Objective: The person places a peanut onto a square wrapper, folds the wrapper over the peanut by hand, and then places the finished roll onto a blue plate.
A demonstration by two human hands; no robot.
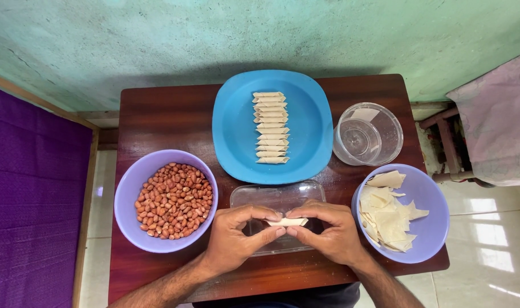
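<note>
Green plaster wall and pale floor tiles are seen behind a dark wooden surface point(157, 114). At its middle a blue plate point(237, 131) is set, with a row of finished rolls point(270, 128) lined up on it, apart from the loose stock. Nearer than the plate, over a clear tray point(260, 197), a small roll point(288, 221) is pinched at both ends by the fingers of the left hand point(234, 234) and right hand point(328, 231), closed on it. Peanuts point(174, 199) are kept left of the plate, dough sheets point(388, 214) right, each in a bowl within reach.
</note>
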